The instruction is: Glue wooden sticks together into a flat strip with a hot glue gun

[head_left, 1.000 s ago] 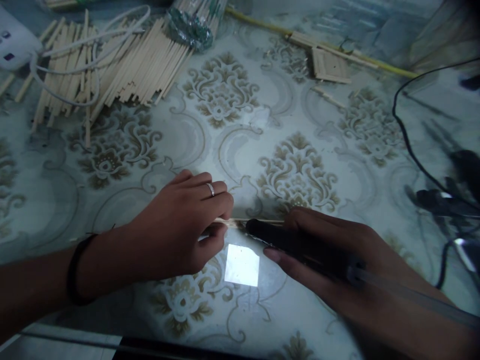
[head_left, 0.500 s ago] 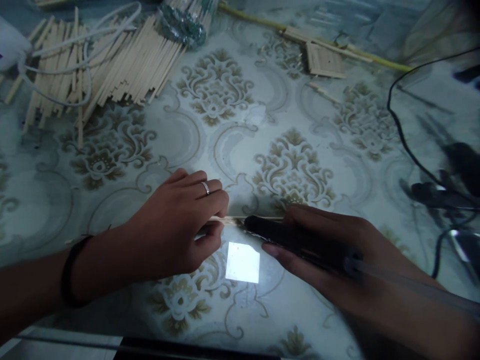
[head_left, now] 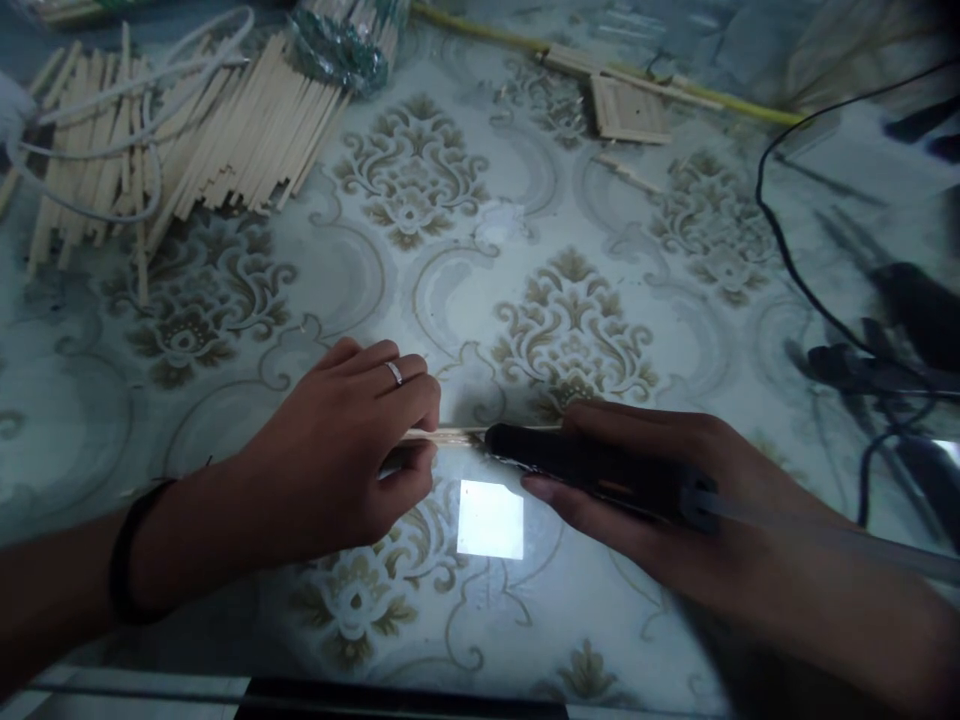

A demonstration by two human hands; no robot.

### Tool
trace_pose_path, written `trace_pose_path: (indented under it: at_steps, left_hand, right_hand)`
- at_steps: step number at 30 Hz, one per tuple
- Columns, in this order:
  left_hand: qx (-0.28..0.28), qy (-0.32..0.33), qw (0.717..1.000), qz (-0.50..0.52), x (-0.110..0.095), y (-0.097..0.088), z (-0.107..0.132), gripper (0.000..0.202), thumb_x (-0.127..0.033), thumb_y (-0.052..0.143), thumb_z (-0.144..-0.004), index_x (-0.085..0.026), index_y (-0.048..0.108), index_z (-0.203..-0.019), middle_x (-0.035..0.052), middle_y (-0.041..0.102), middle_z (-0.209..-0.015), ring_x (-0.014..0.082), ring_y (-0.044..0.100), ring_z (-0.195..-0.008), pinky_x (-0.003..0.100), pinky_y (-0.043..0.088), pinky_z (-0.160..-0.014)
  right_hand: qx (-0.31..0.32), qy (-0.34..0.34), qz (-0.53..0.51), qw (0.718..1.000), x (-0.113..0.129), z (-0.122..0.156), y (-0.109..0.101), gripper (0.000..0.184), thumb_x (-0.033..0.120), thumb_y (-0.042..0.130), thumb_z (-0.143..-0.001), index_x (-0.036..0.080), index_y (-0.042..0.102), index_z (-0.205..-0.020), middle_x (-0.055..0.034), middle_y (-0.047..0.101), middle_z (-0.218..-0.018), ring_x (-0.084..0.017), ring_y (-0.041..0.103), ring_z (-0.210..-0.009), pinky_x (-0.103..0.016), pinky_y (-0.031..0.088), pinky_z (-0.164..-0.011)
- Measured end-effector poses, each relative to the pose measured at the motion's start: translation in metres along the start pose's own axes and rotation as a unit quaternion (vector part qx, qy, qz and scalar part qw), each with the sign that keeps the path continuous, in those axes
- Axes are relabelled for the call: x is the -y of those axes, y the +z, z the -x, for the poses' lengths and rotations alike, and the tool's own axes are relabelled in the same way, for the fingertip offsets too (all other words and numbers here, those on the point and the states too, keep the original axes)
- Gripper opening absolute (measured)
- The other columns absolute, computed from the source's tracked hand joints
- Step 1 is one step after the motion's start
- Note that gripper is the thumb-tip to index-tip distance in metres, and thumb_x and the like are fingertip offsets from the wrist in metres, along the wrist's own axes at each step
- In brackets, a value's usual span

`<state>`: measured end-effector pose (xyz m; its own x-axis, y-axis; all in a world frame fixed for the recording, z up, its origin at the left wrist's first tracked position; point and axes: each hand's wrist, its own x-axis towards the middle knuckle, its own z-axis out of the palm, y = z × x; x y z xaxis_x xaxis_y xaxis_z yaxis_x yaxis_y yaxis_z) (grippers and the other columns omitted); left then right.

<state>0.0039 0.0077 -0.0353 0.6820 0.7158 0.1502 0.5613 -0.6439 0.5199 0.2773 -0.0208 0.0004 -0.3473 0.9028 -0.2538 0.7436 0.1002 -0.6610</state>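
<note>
The stick (head_left: 454,434) shows only as a short stretch between the hands. Its left end is hidden under the left hand (head_left: 337,475) and its right part lies behind the tool (head_left: 592,468). Whether the tool's tip touches it is too small to tell. The right hand (head_left: 712,530) covers part of the tool, whose clear tail is blurred and runs off the right edge. Both forearms are cut by the edges. The stick pile (head_left: 187,140) and white cable (head_left: 112,90) are cut at the top left. The dark things (head_left: 900,350) at right are too blurred to tell.
</note>
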Motion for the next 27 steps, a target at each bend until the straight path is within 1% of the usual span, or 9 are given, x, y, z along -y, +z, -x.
trace_pose_path:
  at_steps: [3, 7, 9, 14, 16, 20, 22, 24, 27]
  left_hand:
    - [0.003, 0.002, 1.000, -0.003, 0.001, -0.001, 0.000, 0.013, -0.012, 0.058, -0.096, -0.021, 0.058, -0.087, 0.0006, 0.065, -0.085, 0.0233, 0.060, -0.086, 0.043, 0.040, -0.084]
    - [0.006, 0.001, 1.000, -0.004, 0.002, 0.000, 0.001, 0.013, -0.014, 0.059, -0.097, -0.021, 0.058, -0.087, 0.0002, 0.066, -0.085, 0.0234, 0.060, -0.087, 0.042, 0.040, -0.084]
    - [0.007, 0.003, 1.000, -0.006, 0.003, 0.000, 0.001, 0.012, -0.014, 0.059, -0.096, -0.021, 0.058, -0.088, 0.0002, 0.066, -0.086, 0.0233, 0.060, -0.087, 0.042, 0.040, -0.084]
    - [-0.013, 0.015, 1.000, -0.015, 0.003, 0.002, 0.000, 0.012, -0.014, 0.058, -0.097, -0.020, 0.060, -0.088, 0.0004, 0.066, -0.086, 0.0230, 0.060, -0.085, 0.042, 0.041, -0.085]
    - [-0.014, 0.020, 1.000, -0.014, 0.003, 0.002, 0.000, 0.012, -0.014, 0.058, -0.098, -0.020, 0.061, -0.088, 0.0006, 0.065, -0.086, 0.0224, 0.059, -0.085, 0.042, 0.042, -0.085]
    - [-0.018, 0.017, 1.000, -0.015, 0.004, 0.002, 0.001, 0.013, -0.014, 0.056, -0.099, -0.020, 0.061, -0.088, 0.0013, 0.066, -0.088, 0.0225, 0.060, -0.086, 0.042, 0.042, -0.084]
    - [-0.014, 0.015, 1.000, -0.015, 0.004, 0.003, 0.001, 0.012, -0.014, 0.056, -0.099, -0.020, 0.060, -0.089, 0.0011, 0.065, -0.089, 0.0225, 0.060, -0.087, 0.042, 0.041, -0.084]
    - [-0.017, 0.011, 1.000, -0.010, 0.004, 0.004, 0.001, 0.012, -0.014, 0.055, -0.098, -0.021, 0.059, -0.089, 0.0003, 0.065, -0.089, 0.0220, 0.060, -0.086, 0.041, 0.041, -0.085]
    - [-0.017, 0.001, 1.000, -0.004, 0.005, 0.004, 0.001, 0.011, -0.015, 0.056, -0.099, -0.022, 0.058, -0.090, -0.0006, 0.066, -0.089, 0.0215, 0.061, -0.086, 0.041, 0.040, -0.085]
  right_hand:
    - [-0.004, 0.004, -0.009, 1.000, -0.002, -0.002, 0.000, 0.037, 0.051, 0.071, -0.101, 0.030, 0.065, -0.071, 0.0011, 0.071, -0.067, -0.022, 0.068, -0.058, -0.035, 0.051, -0.053]
    - [-0.005, -0.028, -0.026, 0.999, -0.010, -0.008, -0.001, 0.037, 0.057, 0.073, -0.097, 0.030, 0.070, -0.072, 0.0018, 0.070, -0.064, -0.021, 0.062, -0.052, -0.036, 0.048, -0.049]
    - [0.007, -0.019, -0.023, 1.000, -0.014, -0.009, -0.003, 0.037, 0.058, 0.073, -0.097, 0.031, 0.071, -0.072, 0.0018, 0.070, -0.064, -0.022, 0.063, -0.053, -0.036, 0.048, -0.048]
    - [0.022, -0.010, -0.032, 0.999, -0.015, -0.011, -0.009, 0.028, 0.059, 0.072, -0.096, 0.034, 0.082, -0.086, 0.0021, 0.075, -0.068, -0.024, 0.070, -0.058, -0.038, 0.057, -0.053]
    - [0.039, -0.001, -0.042, 0.998, -0.013, -0.013, -0.014, 0.029, 0.059, 0.071, -0.095, 0.034, 0.085, -0.091, 0.0012, 0.080, -0.075, -0.025, 0.074, -0.063, -0.038, 0.061, -0.058]
    - [0.112, 0.045, -0.044, 0.992, -0.012, -0.022, -0.027, 0.032, 0.059, 0.076, -0.092, 0.032, 0.090, -0.102, 0.0005, 0.089, -0.092, -0.025, 0.083, -0.076, -0.035, 0.066, -0.067]
    - [0.134, 0.045, -0.042, 0.989, -0.014, -0.025, -0.033, 0.036, 0.059, 0.076, -0.093, 0.033, 0.091, -0.111, 0.0015, 0.090, -0.098, -0.025, 0.085, -0.083, -0.034, 0.067, -0.072]
    - [0.149, 0.043, -0.041, 0.987, -0.016, -0.027, -0.037, 0.037, 0.061, 0.075, -0.095, 0.034, 0.092, -0.115, 0.0023, 0.091, -0.100, -0.025, 0.086, -0.085, -0.033, 0.067, -0.073]
    - [0.163, 0.047, -0.048, 0.984, -0.019, -0.029, -0.040, 0.037, 0.061, 0.075, -0.095, 0.035, 0.092, -0.115, 0.0027, 0.091, -0.100, -0.025, 0.086, -0.085, -0.032, 0.066, -0.072]
